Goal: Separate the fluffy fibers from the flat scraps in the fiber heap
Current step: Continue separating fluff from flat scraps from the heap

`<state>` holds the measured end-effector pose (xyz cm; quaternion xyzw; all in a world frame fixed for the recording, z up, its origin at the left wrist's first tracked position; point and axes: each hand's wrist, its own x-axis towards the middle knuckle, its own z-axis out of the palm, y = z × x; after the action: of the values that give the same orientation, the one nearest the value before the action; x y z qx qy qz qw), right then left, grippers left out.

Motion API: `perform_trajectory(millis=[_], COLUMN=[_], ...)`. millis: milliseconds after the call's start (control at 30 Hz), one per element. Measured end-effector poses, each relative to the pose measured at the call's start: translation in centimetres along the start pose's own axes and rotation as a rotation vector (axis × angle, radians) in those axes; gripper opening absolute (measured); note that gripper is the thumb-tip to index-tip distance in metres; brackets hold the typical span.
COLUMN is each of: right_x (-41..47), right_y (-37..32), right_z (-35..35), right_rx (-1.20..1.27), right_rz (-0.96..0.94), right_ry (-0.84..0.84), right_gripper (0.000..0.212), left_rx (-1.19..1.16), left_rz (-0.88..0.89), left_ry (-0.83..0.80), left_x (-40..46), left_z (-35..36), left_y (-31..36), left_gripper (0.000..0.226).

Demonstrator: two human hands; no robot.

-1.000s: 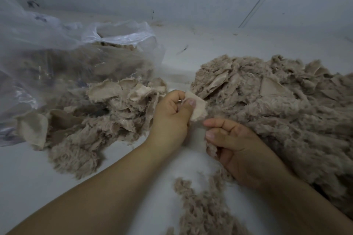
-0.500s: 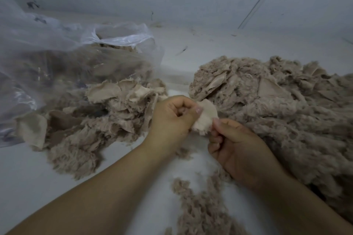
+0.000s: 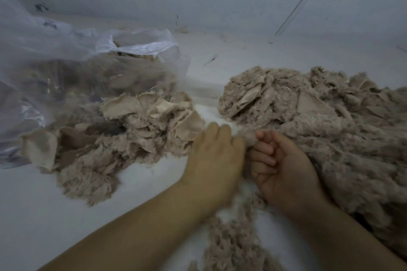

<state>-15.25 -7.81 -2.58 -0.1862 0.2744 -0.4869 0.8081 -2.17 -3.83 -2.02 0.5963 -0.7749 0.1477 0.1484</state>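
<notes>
- While most of the fiber heap (image 3: 319,130) sits unsorted on the right, sorting looks well under halfway by my read.
- Heap: big tangled mass, fluffy fibers with flat scraps (image 3: 308,103) still showing in it, running off the right edge.
- Left pile (image 3: 132,130), in front of the bag: many flat scraps lying on top of fluff, so it reads as the sorted-out side, though not cleanly one kind.
- Near strip of loose fluff (image 3: 233,240) lies between the forearms; can't tell if it's a third pile or spill.
- Right hand (image 3: 284,167): palm up at the heap's near edge, fingers curled in, touching fluff at the fingertips; can't tell if it actually grips any.
- Left hand (image 3: 215,160): back up, motion-blurred, just beside the right hand, fingertips at a fluff tuft (image 3: 246,138) between the piles; grip not readable.
- Clear plastic bag (image 3: 88,68) far left, mouth open, same material inside.
- All on a white surface (image 3: 66,215) against a pale wall.
- Left to do: nearly the whole heap.
</notes>
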Motion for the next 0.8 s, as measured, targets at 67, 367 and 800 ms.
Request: perform_trajectory(millis=[67, 367, 800], right_x=[-0.1, -0.1, 0.4], right_y=[-0.1, -0.3, -0.2], right_z=[-0.1, -0.1, -0.1], right_rx=[0.010, 0.106, 0.121], right_rz=[-0.004, 0.032, 0.113], right_ry=[0.009, -0.018, -0.021], right_gripper=[0.021, 0.026, 0.046], left_rx=[-0.335, -0.576, -1.114], left_rz=[0.010, -0.248, -0.341], left_ry=[-0.122, -0.067, 0.230], left_x=[-0.8, 2.7, 2.4], left_z=[0.1, 3.5, 3.6], left_y=[1.8, -1.8, -1.5], left_gripper=[0.017, 0.054, 0.011])
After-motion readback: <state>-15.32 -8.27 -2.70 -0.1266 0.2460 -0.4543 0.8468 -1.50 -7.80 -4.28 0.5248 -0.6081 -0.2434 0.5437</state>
